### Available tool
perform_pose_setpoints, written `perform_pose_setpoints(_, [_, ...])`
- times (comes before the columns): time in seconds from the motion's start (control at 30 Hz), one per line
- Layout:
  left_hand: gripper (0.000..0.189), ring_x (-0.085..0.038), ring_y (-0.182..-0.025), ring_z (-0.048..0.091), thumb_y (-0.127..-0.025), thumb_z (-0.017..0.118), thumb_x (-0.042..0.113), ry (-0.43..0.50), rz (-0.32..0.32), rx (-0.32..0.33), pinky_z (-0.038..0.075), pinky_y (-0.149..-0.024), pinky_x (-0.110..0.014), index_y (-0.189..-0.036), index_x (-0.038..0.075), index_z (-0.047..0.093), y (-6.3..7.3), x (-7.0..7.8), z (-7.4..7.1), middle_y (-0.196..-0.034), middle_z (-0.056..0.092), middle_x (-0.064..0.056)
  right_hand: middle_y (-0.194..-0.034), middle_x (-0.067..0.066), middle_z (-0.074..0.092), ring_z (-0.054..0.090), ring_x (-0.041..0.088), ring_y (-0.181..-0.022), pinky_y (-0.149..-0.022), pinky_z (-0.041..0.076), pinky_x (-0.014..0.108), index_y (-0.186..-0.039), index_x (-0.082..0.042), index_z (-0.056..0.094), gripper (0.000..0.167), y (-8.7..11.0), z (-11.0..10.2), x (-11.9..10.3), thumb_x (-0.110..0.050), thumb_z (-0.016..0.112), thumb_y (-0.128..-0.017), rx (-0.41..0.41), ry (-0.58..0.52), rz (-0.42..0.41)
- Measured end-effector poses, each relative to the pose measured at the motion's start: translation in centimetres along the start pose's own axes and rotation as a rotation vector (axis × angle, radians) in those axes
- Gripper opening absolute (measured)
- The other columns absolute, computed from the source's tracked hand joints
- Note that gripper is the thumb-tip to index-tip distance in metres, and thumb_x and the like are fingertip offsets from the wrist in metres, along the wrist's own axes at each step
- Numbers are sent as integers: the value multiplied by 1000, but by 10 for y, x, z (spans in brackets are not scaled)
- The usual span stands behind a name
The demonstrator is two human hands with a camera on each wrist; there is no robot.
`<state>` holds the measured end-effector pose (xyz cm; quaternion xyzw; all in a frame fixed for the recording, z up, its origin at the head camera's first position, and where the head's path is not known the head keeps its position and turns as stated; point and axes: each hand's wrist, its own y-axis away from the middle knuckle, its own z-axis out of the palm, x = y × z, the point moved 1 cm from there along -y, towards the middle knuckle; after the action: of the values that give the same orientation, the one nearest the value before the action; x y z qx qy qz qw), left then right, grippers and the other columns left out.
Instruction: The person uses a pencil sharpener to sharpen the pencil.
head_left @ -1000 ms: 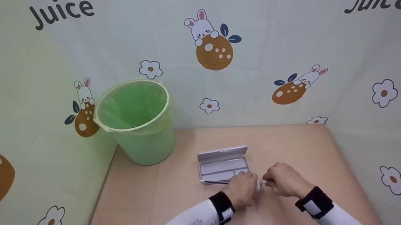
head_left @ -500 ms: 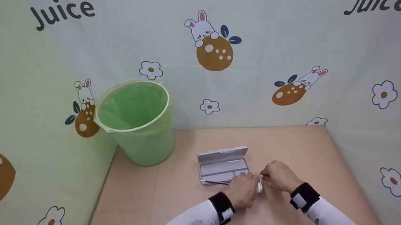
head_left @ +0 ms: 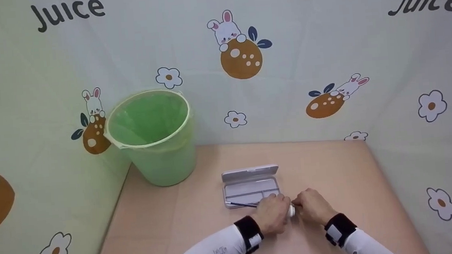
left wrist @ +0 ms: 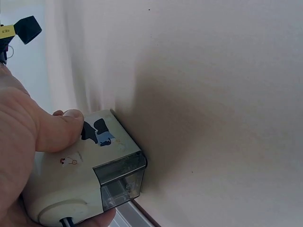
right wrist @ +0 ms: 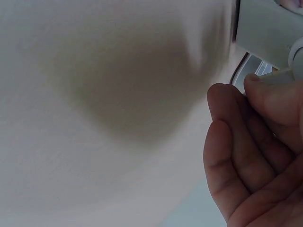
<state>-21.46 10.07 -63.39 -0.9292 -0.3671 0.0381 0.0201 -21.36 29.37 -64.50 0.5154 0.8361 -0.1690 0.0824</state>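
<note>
Left hand point(head_left: 273, 215): grips cream pencil sharpener point(left wrist: 85, 170), thumb pressed on stickered face. Right hand point(head_left: 315, 206), at left hand's 3 o'clock: pinches pale crank point(right wrist: 279, 74) between thumb and forefinger, other fingers curled. Pencil sharpener: between both hands. Dark pencil point(head_left: 243, 204): projects just past 9 o'clock. Open pencil case point(head_left: 251, 187): 11 o'clock of left hand. Green bucket point(head_left: 168, 166): 10 o'clock, farther off.

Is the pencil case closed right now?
No, the head view shows its lid raised and the compartments of the case exposed.
</note>
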Motion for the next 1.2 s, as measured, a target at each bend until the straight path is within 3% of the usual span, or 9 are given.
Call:
perform_pose_setpoints(0.1, [51, -15, -90, 69, -80, 92, 42, 9, -1, -2, 59, -71, -28, -116, 17, 67, 0, 0, 0, -106, 73, 4, -65, -7, 73, 53, 3, -61, -59, 47, 26, -77, -18, 87, 32, 2, 3, 0, 12, 77, -77, 6, -14, 3])
perform_pose_setpoints(0.27, [50, -14, -87, 68, -78, 93, 42, 17, -10, 13, 58, -68, -28, -113, 18, 66, 0, 0, 0, -102, 72, 4, -59, -9, 64, 43, 0, -58, -55, 40, 22, -64, -14, 78, 31, 9, 9, -4, 16, 73, -75, -63, -87, 42])
perform_pose_setpoints(0.43, [51, -14, -84, 67, -75, 95, 44, -12, -22, 32, 58, -66, -28, -108, 18, 66, 1, 1, 1, -98, 71, 5, -57, -12, 64, 42, -4, -55, -52, 37, 20, -65, -13, 79, 28, 20, 11, -14, 9, 80, -84, -113, -169, 82])
perform_pose_setpoints(0.7, [55, -13, -86, 67, -71, 97, 43, 8, -27, 11, 59, -67, -28, -109, 18, 66, 1, 4, 3, -99, 71, 4, -56, -14, 59, 41, -2, -60, -58, 36, 20, -66, -15, 77, 25, 31, 2, -32, 1, 84, -84, -207, -136, 44])
perform_pose_setpoints(0.9, [59, -13, -89, 67, -70, 99, 45, 3, -38, -19, 60, -71, -28, -111, 18, 66, 0, 7, 3, -101, 71, 5, -56, -16, 51, 37, -3, -55, -53, 32, 18, -65, -15, 74, 24, 31, -7, -37, 3, 81, -79, -268, -133, -7])
perform_pose_setpoints(1.2, [55, -14, -89, 67, -73, 96, 46, 2, -32, 5, 60, -71, -28, -110, 18, 67, 1, 7, 0, -101, 71, 4, -55, -18, 46, 34, -5, -52, -49, 26, 17, -65, -14, 74, 21, 28, -19, -42, 3, 81, -75, -284, -97, -48])
